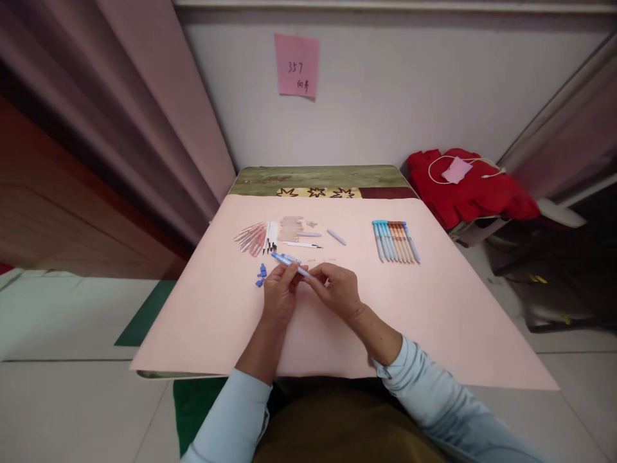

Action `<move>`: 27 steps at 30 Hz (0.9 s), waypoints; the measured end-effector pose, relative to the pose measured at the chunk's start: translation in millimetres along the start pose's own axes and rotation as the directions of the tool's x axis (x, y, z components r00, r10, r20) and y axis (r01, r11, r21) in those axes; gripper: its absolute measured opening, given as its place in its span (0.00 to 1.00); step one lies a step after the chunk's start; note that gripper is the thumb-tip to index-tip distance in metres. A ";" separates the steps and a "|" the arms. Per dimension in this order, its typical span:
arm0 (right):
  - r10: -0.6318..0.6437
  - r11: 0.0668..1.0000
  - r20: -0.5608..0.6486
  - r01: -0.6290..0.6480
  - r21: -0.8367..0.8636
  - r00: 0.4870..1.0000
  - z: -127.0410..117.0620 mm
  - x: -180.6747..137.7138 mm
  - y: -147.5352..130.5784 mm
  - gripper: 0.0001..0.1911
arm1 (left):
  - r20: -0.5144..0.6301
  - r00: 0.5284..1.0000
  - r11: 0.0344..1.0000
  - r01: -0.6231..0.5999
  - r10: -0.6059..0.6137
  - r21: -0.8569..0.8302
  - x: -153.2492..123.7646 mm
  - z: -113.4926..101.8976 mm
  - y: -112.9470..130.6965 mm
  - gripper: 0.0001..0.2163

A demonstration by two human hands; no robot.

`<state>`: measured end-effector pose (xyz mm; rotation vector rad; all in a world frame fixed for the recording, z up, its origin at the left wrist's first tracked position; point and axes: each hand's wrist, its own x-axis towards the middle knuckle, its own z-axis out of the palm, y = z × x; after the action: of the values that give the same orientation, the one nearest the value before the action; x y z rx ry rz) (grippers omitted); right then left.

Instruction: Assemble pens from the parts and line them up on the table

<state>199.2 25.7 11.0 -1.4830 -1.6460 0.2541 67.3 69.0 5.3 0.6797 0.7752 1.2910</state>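
Note:
Between my two hands a blue pen (290, 262) lies slanted, its darker blue end up and to the left. My left hand (279, 290) is closed around its middle with the thumb on top. The fingers of my right hand (339, 288) pinch its lower right end. Just beyond the pen are white refills (271, 235), a single refill (303, 245), pale barrel pieces (290, 227) and clear pinkish tubes (251, 238). Several small blue clips (261, 275) lie left of my left hand. A loose light-blue barrel (336, 237) rests beyond my right hand.
A row of assembled pens (395, 242) in blue, brown and violet-blue lies on the right of the pink-covered table (424, 321). Small springs (312, 224) sit near the barrels. Beyond the table's right edge, red cloth (463, 193) carries a white cable.

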 end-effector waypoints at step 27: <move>0.399 0.891 -0.371 -0.257 0.375 0.839 -28.5 28.7 36.2 0.16 | 0.087 0.961 0.938 0.276 -0.264 -0.208 -44.7 -35.3 21.8 0.15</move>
<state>247.6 49.6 17.2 -1.4445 -0.9309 0.3259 21.6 28.7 7.8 0.4148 0.6430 1.0801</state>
